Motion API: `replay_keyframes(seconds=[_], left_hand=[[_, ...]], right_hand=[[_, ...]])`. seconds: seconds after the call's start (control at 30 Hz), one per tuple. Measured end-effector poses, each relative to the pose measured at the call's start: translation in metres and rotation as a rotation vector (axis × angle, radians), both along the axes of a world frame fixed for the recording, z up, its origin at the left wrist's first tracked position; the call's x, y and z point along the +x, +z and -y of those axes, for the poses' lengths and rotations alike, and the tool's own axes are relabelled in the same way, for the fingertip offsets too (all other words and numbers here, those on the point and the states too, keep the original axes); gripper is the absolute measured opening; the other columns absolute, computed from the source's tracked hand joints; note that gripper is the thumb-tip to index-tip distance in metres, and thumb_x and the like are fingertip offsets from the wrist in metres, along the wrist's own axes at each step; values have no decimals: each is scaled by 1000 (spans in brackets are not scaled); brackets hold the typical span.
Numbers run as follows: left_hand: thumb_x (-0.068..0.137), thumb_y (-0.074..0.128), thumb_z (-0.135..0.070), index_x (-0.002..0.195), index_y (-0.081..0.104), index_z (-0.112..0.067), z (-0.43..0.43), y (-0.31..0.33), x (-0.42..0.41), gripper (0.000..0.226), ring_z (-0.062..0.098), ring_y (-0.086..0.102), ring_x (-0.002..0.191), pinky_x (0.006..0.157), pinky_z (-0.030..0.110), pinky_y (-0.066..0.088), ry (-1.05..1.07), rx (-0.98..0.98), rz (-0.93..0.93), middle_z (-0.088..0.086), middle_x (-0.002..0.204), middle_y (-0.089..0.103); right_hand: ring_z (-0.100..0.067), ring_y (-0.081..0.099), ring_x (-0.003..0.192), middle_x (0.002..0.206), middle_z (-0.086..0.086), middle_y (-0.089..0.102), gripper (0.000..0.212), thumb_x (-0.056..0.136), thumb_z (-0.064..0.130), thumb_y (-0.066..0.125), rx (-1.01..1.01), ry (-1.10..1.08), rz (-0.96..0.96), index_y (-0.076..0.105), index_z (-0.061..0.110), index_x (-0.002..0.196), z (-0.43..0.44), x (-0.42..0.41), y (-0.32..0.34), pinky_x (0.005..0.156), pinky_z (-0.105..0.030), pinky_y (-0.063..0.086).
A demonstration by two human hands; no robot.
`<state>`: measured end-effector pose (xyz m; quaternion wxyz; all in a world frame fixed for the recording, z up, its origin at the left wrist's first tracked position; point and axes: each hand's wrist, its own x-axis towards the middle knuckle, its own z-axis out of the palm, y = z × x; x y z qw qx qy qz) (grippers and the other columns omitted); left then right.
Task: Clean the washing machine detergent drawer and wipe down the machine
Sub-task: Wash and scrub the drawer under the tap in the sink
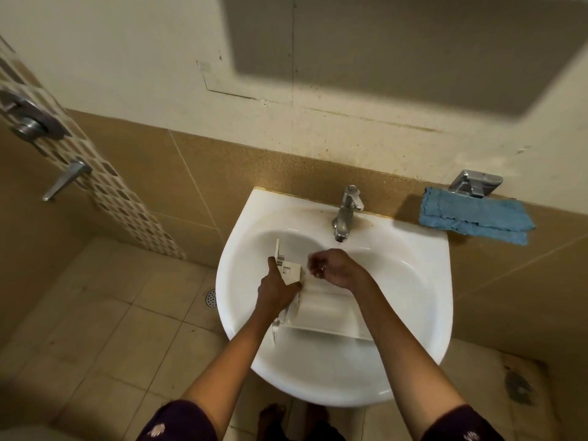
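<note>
Before me the wall [127, 43] is cream above, tan tile below; a mosaic strip [127, 202] slants at my left, and beige floor tiles [111, 329] hold a round drain [210, 297].

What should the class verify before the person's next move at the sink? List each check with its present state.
1. Drawer lies inside the sink: ok.
2. Left hand grips the white insert: ok.
3. Right hand is below the tap: ok.
4. Right hand holds nothing: cannot tell.
5. Water is running: cannot tell.
6. Blue cloth waits right of the sink: ok.
</note>
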<state>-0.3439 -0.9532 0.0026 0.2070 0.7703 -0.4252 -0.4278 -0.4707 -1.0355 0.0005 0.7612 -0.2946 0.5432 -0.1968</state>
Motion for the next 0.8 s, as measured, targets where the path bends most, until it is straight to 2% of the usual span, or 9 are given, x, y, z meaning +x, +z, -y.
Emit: replay_keyframes(seconds=[0.07,0.13,0.2,0.4,0.5,0.57,0.63,0.7,0.8], left_hand=[[81,67,-26,133,24,-12,0,0,-1,68,36,56,108,89,39,46,1,-1,4,16,119,58],[81,67,-26,130,26,-12,0,0,-1,65,36,56,108,89,38,45,6,-5,6,15,119,59],[81,68,-26,129,27,-11,0,0,-1,64,36,56,108,87,37,44,4,-11,3,16,119,59],[82,66,-26,131,24,-10,0,1,-1,66,37,56,107,87,39,46,-8,-20,4,18,119,57],[82,67,-28,131,25,-10,-2,1,-1,67,37,56,108,87,38,46,-16,-25,2,18,119,57],[82,68,-27,130,26,-10,-2,1,0,66,37,56,109,88,39,45,-12,-30,2,17,120,57],[82,68,-27,130,26,-10,-1,1,0,66,37,56,109,89,39,46,-6,-33,0,17,121,57],[82,68,-27,131,26,-10,-1,0,0,67,37,55,110,90,39,45,-5,-30,6,17,121,57],[82,67,-28,133,25,-10,-1,1,-2,68,38,55,110,90,40,46,-3,-29,13,19,121,56]], right_hand=[[-21,58,69,87,-19,64,27,95,1,36,-168,329,-347,62,-2,91,-9,1,9,72,-31,51],[-29,60,100,118,-22,60,30,95,4,40,-344,593,-839,55,-5,118,-12,-8,8,90,-34,46],[-31,52,119,130,-21,53,35,96,5,37,-467,673,-1099,47,-3,129,-16,-16,6,96,-31,42],[-30,59,106,116,-17,63,26,91,9,52,-683,681,-787,65,2,112,-32,12,-14,86,-30,44],[-29,58,107,113,-16,62,22,90,12,53,-710,552,-896,66,4,106,-34,1,-27,85,-30,44],[-30,55,111,116,-15,60,24,93,17,51,-695,503,-1113,62,3,109,-36,-13,-34,88,-31,44],[-29,50,116,121,-15,55,25,94,10,45,-700,506,-1277,58,2,114,-39,-20,-38,92,-34,42],[-29,51,114,121,-14,55,27,92,3,45,-787,520,-1227,59,4,115,-42,-10,-37,90,-33,43],[-28,53,106,114,-12,56,30,92,4,46,-966,609,-984,62,10,116,-52,8,-39,77,-30,41]])
